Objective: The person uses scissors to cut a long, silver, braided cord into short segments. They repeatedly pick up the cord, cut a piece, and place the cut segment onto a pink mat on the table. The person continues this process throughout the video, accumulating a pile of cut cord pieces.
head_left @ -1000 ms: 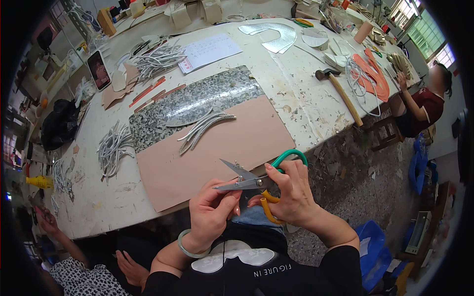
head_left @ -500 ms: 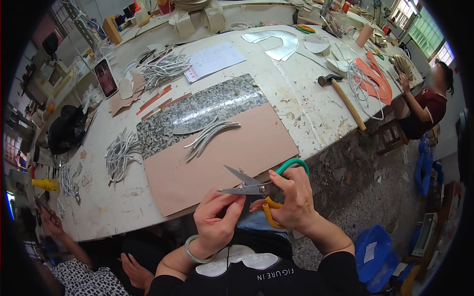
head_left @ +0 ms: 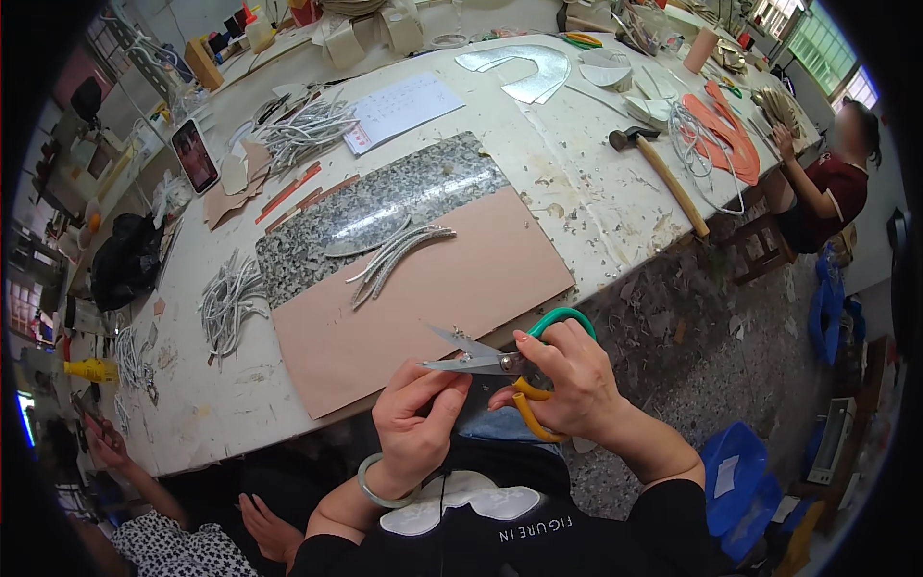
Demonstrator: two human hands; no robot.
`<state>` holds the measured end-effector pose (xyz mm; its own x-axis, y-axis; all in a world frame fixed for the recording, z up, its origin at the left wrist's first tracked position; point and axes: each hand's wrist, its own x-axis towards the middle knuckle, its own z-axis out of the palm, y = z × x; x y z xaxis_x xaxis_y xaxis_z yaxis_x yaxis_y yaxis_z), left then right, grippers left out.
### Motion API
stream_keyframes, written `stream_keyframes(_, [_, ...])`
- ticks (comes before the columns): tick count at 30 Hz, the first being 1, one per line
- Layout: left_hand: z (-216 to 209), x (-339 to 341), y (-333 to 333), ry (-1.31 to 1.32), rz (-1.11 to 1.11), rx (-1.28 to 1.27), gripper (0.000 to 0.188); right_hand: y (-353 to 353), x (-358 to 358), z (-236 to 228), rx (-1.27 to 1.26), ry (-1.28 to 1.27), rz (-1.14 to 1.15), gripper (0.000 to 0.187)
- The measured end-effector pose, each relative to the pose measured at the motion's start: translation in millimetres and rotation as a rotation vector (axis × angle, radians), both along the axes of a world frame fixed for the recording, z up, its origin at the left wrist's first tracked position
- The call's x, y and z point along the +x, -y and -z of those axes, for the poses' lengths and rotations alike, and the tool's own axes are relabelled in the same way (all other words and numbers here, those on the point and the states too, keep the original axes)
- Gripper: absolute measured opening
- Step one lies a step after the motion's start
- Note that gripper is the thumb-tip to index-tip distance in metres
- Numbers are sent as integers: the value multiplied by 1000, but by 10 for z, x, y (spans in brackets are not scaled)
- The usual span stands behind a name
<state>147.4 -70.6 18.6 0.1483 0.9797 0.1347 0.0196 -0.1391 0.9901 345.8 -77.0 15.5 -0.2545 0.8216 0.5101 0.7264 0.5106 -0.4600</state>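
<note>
My right hand grips a pair of scissors with one green and one yellow handle loop. The blades are apart and point left over the near edge of the pinkish-tan sheet. Just under the lower blade, my left hand has thumb and fingertips pinched together. A tiny silvery bit shows between the blades by these fingertips; what the pinch holds is mostly hidden. Beyond the hands, several silvery cords lie in a small bunch on the sheet, which partly covers a speckled stone slab.
More cord bundles lie left and farther back, near a propped phone and written paper. A hammer rests at right. One person sits far right; another person's hand is at lower left.
The gap between the scissor blades has narrowed a little. My hands keep nearly the same pose, and the whole view has shifted slightly.
</note>
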Motion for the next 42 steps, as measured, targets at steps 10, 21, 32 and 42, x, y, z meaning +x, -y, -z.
stream_keyframes(10, [91, 64, -80, 205, 103, -247, 21, 110, 181, 53, -247, -328, 25, 47])
stream_keyframes(21, [-96, -1426, -1059, -483, -405, 246, 24, 302, 338, 496, -903, -1145, -139, 75])
stream_keyframes(32, [-125, -393, -691, -163, 522, -262, 31, 370, 250, 591, -1105, -1385, -616, 94])
stream_keyframes(42, [40, 667, -408, 312, 690, -757, 19, 815, 493, 476, -1106, -1442, -334, 96])
